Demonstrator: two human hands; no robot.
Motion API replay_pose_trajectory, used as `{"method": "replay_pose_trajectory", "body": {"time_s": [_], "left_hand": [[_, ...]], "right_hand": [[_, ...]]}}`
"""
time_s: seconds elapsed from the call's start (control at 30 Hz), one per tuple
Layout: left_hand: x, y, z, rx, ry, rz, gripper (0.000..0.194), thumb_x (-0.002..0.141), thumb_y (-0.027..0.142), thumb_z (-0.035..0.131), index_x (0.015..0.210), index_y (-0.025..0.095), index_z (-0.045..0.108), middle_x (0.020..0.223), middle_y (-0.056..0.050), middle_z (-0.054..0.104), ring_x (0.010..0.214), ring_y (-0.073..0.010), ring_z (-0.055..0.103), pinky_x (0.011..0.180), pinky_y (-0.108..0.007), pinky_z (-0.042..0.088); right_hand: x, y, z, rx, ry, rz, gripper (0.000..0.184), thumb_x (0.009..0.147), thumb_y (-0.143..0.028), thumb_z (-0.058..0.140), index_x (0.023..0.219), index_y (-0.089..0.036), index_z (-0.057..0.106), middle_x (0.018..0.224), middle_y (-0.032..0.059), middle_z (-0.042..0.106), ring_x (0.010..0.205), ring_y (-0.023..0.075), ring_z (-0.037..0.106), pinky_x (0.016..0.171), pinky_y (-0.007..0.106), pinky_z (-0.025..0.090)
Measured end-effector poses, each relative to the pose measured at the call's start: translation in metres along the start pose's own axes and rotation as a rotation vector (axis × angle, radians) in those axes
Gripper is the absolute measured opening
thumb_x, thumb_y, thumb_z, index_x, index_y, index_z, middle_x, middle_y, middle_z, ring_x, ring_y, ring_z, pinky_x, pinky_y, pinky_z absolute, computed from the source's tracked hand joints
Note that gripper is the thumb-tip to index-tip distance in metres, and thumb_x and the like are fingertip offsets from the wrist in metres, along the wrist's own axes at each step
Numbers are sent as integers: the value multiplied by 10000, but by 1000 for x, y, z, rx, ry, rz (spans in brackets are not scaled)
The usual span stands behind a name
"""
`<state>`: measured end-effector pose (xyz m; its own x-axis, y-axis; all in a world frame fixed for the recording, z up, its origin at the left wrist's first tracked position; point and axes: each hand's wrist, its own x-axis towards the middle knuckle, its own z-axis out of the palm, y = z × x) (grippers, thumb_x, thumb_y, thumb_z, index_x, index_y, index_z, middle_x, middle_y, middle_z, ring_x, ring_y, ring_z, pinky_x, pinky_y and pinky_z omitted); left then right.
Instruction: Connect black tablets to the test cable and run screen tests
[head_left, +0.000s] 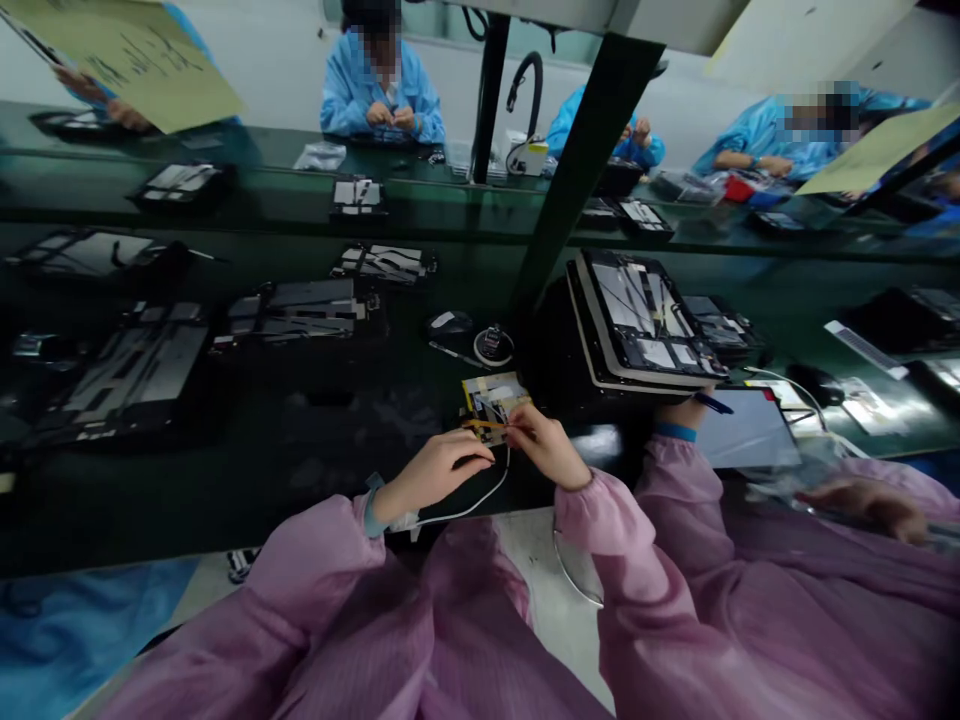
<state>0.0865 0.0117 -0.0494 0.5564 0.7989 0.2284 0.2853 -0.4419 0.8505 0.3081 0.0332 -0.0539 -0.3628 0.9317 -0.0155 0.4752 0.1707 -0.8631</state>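
My left hand (435,475) and my right hand (547,445) meet near the front edge of a dark green bench (300,440). Both pinch at a small yellow sheet of labels or tape pieces (491,400) lying on the bench. The left fingers are closed on its near edge. The right fingers pinch a thin yellow strip at the sheet. A white wire (465,510) runs from my left wrist along the bench edge. Both arms wear pink sleeves.
A stack of opened tablet-like devices (645,320) sits just right of my hands. More opened devices (135,370) lie to the left. A small round holder (493,345) stands behind the sheet. A co-worker's pink sleeve and hand (862,500) are at right. People in blue work across the bench.
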Motion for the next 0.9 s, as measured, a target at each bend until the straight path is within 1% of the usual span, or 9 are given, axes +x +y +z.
{"method": "replay_pose_trajectory", "body": {"time_s": [0.17, 0.27, 0.33, 0.43, 0.53, 0.6, 0.7, 0.83, 0.9], "left_hand": [[-3, 0, -5, -38, 130, -119, 129, 913, 199, 552, 983, 196, 661, 958, -31, 695, 868, -154, 643, 800, -251, 475], [-5, -3, -7, -105, 175, -161, 103, 905, 225, 560, 933, 189, 653, 924, -31, 684, 842, -152, 636, 774, -245, 477], [-6, -5, -8, -180, 196, -210, 119, 902, 275, 567, 905, 185, 645, 883, -28, 671, 819, -152, 631, 748, -243, 480], [-8, -8, -7, -310, 209, -293, 179, 902, 340, 563, 891, 180, 644, 818, -21, 657, 792, -157, 628, 721, -249, 485], [-8, -9, -6, -360, 232, -297, 166, 892, 324, 574, 918, 184, 659, 841, -22, 665, 806, -161, 633, 737, -259, 491], [-8, -8, -5, -333, 253, -271, 154, 893, 309, 577, 935, 189, 664, 892, -30, 675, 844, -166, 637, 764, -266, 493], [-7, -6, -6, -197, 280, -235, 133, 906, 284, 564, 914, 190, 659, 877, -27, 661, 819, -156, 622, 751, -262, 489], [-8, -7, -7, -14, 282, -196, 100, 917, 213, 547, 897, 195, 644, 854, -15, 616, 780, -132, 595, 730, -244, 475], [-10, -10, -6, 40, 260, -180, 103, 923, 205, 542, 878, 196, 633, 865, -15, 597, 805, -133, 593, 751, -245, 473]], "right_hand": [[4, -6, 0, 638, -361, 7, 230, 879, -400, 608, 876, -170, 598, 792, 23, 629, 706, 125, 587, 657, 257, 454], [0, -3, 1, 883, -568, -70, 457, 785, -504, 698, 1040, -131, 627, 1044, 118, 650, 878, 177, 624, 749, 296, 477], [1, 1, 4, 931, -602, -61, 544, 769, -504, 717, 1158, -148, 584, 1166, 144, 626, 949, 201, 632, 791, 320, 482], [7, 2, 14, 834, -399, -1, 365, 891, -486, 582, 1055, -162, 610, 1044, 114, 665, 848, 176, 642, 765, 324, 490], [16, -1, 23, 541, -161, -36, 382, 933, -509, 495, 849, -171, 652, 797, 49, 628, 720, 151, 590, 720, 317, 490], [20, -4, 28, 319, -65, -106, 365, 926, -489, 521, 790, -188, 677, 805, 39, 601, 783, 159, 583, 765, 327, 493], [22, -6, 32, 127, -28, -197, 326, 940, -428, 517, 791, -197, 693, 922, 57, 628, 908, 177, 601, 835, 341, 491], [18, -4, 38, 5, -60, -194, 222, 958, -276, 478, 994, -205, 685, 794, 27, 679, 780, 163, 624, 759, 313, 499], [17, -3, 41, -69, -36, -224, 248, 958, -214, 445, 1065, -212, 668, 888, 40, 708, 830, 170, 624, 786, 324, 493]]}}
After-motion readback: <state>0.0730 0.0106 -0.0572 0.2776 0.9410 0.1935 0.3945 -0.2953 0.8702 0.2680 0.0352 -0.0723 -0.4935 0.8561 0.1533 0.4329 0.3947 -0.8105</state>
